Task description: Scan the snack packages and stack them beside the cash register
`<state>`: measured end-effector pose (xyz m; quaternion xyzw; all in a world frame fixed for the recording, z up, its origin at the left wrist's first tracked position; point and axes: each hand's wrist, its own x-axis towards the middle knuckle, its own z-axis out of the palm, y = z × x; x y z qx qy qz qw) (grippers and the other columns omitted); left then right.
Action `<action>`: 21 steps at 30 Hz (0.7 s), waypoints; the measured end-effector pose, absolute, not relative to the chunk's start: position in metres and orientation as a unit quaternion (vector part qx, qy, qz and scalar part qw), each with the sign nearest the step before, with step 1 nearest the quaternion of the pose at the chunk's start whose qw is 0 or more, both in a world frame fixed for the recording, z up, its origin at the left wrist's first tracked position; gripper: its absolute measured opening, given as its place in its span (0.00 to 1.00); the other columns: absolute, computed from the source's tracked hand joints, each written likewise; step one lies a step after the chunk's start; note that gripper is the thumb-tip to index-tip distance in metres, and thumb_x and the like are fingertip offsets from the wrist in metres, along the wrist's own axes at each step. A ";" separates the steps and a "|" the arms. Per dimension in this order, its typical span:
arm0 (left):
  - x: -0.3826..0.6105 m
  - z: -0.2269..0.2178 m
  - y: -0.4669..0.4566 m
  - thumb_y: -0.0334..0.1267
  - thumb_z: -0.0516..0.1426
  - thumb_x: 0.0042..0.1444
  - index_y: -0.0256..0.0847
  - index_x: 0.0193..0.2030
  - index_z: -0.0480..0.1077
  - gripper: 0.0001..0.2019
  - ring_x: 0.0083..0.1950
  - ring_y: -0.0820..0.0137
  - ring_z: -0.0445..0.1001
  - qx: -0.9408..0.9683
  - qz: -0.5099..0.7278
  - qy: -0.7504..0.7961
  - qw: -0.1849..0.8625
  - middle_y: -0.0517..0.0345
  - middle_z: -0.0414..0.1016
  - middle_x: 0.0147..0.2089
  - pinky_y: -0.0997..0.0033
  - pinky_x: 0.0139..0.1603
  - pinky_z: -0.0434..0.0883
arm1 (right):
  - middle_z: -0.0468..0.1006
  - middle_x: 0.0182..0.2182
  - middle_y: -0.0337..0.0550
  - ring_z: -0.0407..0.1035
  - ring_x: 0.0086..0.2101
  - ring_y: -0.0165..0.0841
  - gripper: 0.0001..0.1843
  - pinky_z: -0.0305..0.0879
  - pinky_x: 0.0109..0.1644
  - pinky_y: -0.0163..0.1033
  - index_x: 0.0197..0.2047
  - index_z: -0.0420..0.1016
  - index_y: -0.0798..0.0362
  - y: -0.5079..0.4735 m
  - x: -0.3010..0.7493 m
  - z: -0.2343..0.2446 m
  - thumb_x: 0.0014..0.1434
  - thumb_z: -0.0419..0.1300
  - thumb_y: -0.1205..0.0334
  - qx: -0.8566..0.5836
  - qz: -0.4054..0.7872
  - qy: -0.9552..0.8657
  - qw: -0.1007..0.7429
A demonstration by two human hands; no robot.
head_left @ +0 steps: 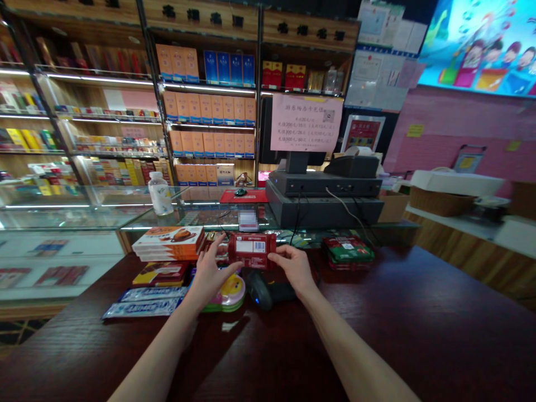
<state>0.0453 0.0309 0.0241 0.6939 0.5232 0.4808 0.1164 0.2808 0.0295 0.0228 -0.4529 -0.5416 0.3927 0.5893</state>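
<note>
A small dark red snack packet point(254, 250), with a white label and barcode facing me, is held up over the counter. My right hand point(295, 269) pinches its right end between thumb and fingers. At its left end is my left hand point(213, 273), thumb and fingers spread apart; the thumb tip is by the packet's lower left corner, and whether it touches I cannot tell. Below the packet, a black handheld barcode scanner point(260, 290) with a blue light lies on the dark wooden counter point(268, 357). A colourful round-edged pack point(230, 296) is partly hidden behind my left hand.
Left are stacked orange-white boxes point(171, 244), a yellow-brown pack point(160, 274) and blue-white long packs point(144, 307). Red and green packets point(348, 251) lie at right. Behind stand a glass case, a bottle point(160, 194) and a cash register point(324, 192) with a pink sign point(305, 123).
</note>
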 end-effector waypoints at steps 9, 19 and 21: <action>0.036 0.026 0.033 0.49 0.61 0.54 0.47 0.34 0.77 0.10 0.44 0.61 0.80 0.674 0.497 0.537 0.098 0.61 0.83 0.38 0.44 0.69 0.57 | 0.81 0.33 0.44 0.73 0.37 0.40 0.14 0.69 0.45 0.43 0.27 0.80 0.50 0.035 0.289 0.021 0.49 0.69 0.47 -0.443 0.259 -0.598 0.616; 0.032 0.034 0.016 0.40 0.58 0.62 0.53 0.38 0.78 0.07 0.53 0.62 0.74 0.738 0.471 0.459 -0.154 0.63 0.83 0.44 0.42 0.72 0.46 | 0.85 0.36 0.42 0.77 0.39 0.40 0.12 0.71 0.46 0.43 0.40 0.85 0.48 0.036 0.300 0.018 0.56 0.63 0.55 -0.433 0.301 -0.634 0.565; 0.031 0.037 0.013 0.40 0.57 0.63 0.54 0.39 0.79 0.08 0.53 0.63 0.73 0.744 0.464 0.443 -0.188 0.63 0.83 0.44 0.43 0.72 0.46 | 0.86 0.37 0.42 0.78 0.40 0.41 0.12 0.71 0.49 0.44 0.40 0.86 0.48 0.036 0.302 0.018 0.55 0.63 0.56 -0.430 0.291 -0.643 0.563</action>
